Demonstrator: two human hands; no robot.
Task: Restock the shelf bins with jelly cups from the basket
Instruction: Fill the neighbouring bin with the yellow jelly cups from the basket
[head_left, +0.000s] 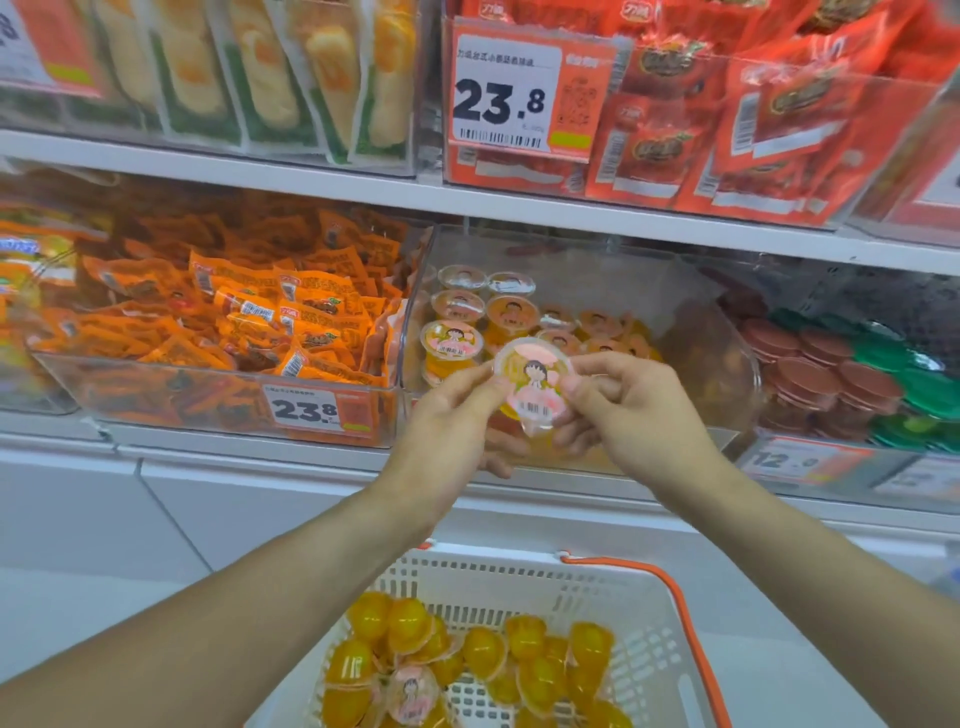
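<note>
While the white basket (524, 577) sits low and nearest, orange jelly cups (524, 654) heaped inside within easy reach, both hands are up at the shelf. Left hand (447, 415) and right hand (634, 410) pinch one jelly cup (532, 387) between them, lid facing up, probably squaring it for a neat row. It hangs just over the front wall of the clear bin (727, 353), where stocked cups (483, 312) stand lid-up on the left side.
</note>
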